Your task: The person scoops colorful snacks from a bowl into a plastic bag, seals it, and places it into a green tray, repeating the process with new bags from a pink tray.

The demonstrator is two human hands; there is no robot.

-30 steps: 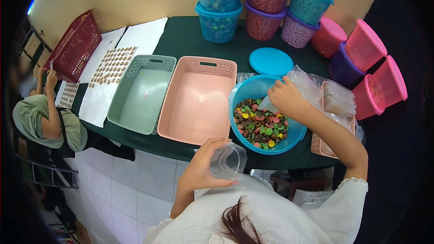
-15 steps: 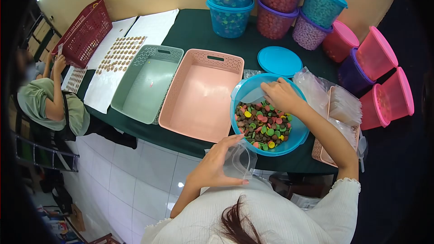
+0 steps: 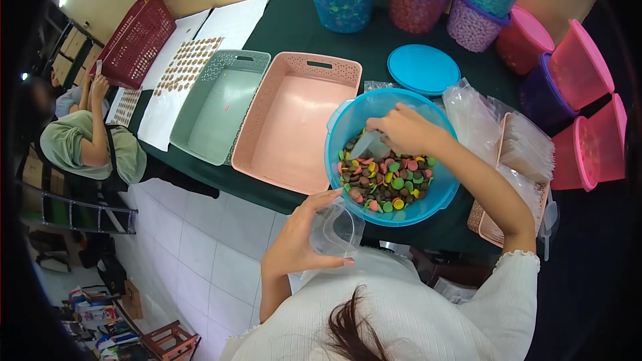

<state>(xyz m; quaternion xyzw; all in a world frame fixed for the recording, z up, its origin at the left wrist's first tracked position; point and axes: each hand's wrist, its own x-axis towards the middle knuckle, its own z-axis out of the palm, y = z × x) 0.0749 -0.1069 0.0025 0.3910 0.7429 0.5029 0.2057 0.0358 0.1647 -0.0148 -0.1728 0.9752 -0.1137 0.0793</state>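
In the head view, the translucent scoop (image 3: pixel 366 145) has dipped since the earlier frame and now meets the coloured chips (image 3: pixel 384 184) at the ten o'clock side of the blue bowl (image 3: pixel 449 190); the right hand (image 3: pixel 403 132) grips it by its handle end. The left hand (image 3: pixel 301 237), at seven o'clock from the bowl, still holds the clear bag (image 3: pixel 336 228), thumb and fingers spread around it. On the dark green cloth (image 3: pixel 294 21), the pink basket (image 3: pixel 284 124) sits at ten o'clock from the bowl, the green basket (image 3: pixel 212 117) beyond it, the blue lid (image 3: pixel 424 69) at one and a tray of clear packets (image 3: pixel 525 150) at three. Filled tubs (image 3: pixel 418 7) stand farther off toward one. At the picture's nine o'clock another person (image 3: pixel 83 137) reaches to a maroon basket (image 3: pixel 137 43); pale floor tiles (image 3: pixel 194 251) and a wooden chair (image 3: pixel 170 342) lie toward seven
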